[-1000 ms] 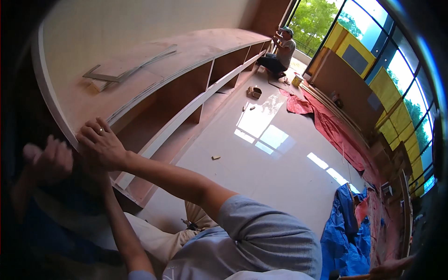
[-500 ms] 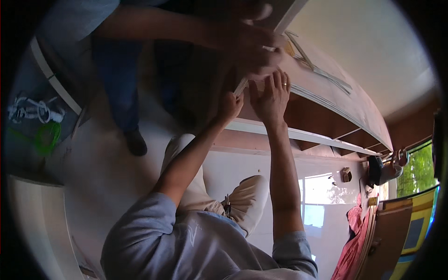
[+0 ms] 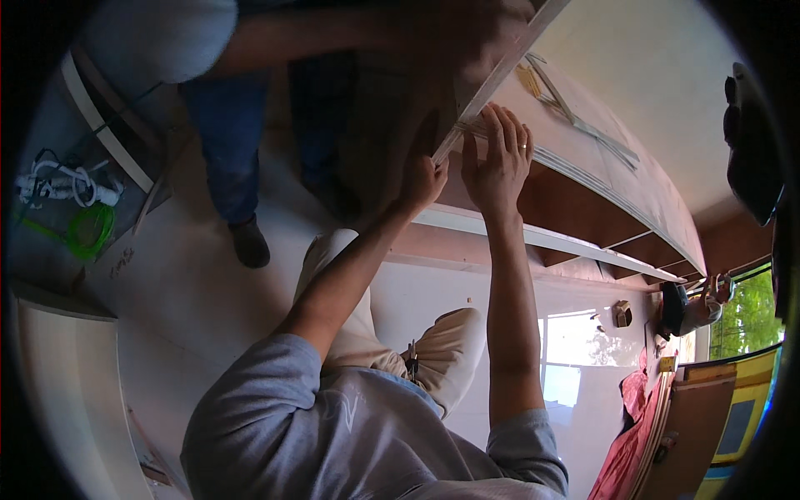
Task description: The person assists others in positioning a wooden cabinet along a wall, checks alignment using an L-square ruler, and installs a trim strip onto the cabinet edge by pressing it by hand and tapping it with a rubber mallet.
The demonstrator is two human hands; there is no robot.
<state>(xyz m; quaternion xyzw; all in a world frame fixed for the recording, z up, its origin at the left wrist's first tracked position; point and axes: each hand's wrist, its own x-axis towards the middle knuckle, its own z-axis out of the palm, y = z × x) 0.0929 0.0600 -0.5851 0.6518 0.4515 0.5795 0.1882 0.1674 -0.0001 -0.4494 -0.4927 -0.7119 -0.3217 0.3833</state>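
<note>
A light, narrow strip-like edge of a board slants from the top of the view down to my hands. My left hand is closed round its lower end, with the thumb lying along the edge. My right hand, a ring on one finger, rests just right of that end. Its fingers are stretched forward and its thumb is apart, over the joint with a long wooden frame. Another person's hand, blurred and in shadow, is on the board farther up. The board's left side is too dark to make out.
Loose strips lie on top of the long frame. The other person's legs stand at the left, near coiled green cable and white cable. A pale curved panel is at lower left, red cloth at right.
The other person's hand has moved up and away from my fingers, uncovering the board's lower edge. My hands have stayed at its lower end, shifting slightly right in view.
</note>
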